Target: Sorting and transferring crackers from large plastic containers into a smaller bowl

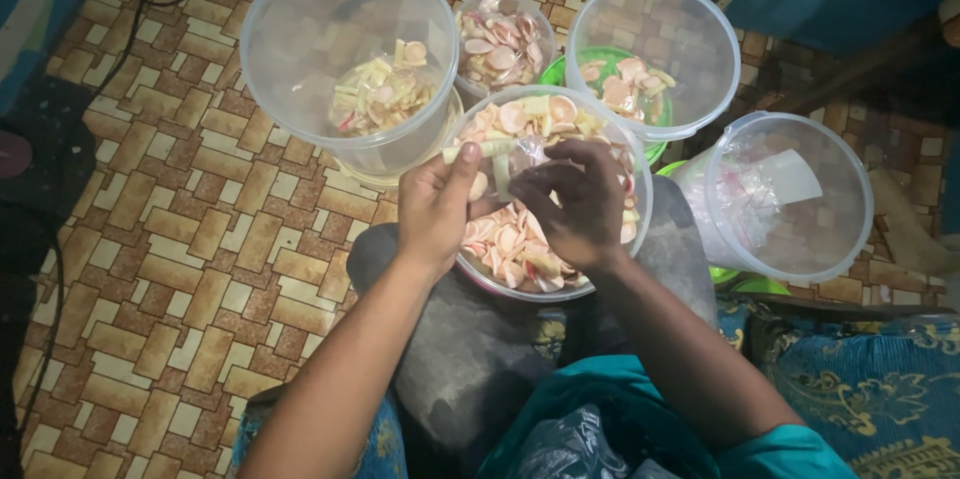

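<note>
Head view, looking down at a seated person filling a small clear plastic bag (pixel 520 154) with thin pink, white and pale yellow crackers over a clear tub (pixel 640 204) that rests on the lap.

The left hand (pixel 435 209) has its grip pressed together: thumb against fingers, pinching the near-left edge of the bag mouth together with a pale yellow cracker (pixel 478 150) that lies along the rim. The right hand (pixel 575 201) curls its grip over the opposite edge, fingertips closed on the film; whether it also holds a cracker underneath cannot be told. The bag hangs between the two grips, directly above the loose crackers in the tub, which lie just below and toward the person from both hands.

Doing this step well probably depends on keeping the two pinches apart so the mouth stays open, and on holding the bag low over the tub so that dropped pieces fall back in. The crackers look brittle, so light pressure is advisable, and the thin film is likely to slip unless each pinch takes a fold of it.

Beyond the left grip stands a taller clear container (pixel 350 54) with a few crackers at its bottom. Beyond the right grip are a small open bag of crackers (pixel 500 44) and a second container (pixel 650 54). To the right of the right grip, a third tub (pixel 785 194) holds folded plastic bags. All stand on the tiled floor (pixel 180 239).
</note>
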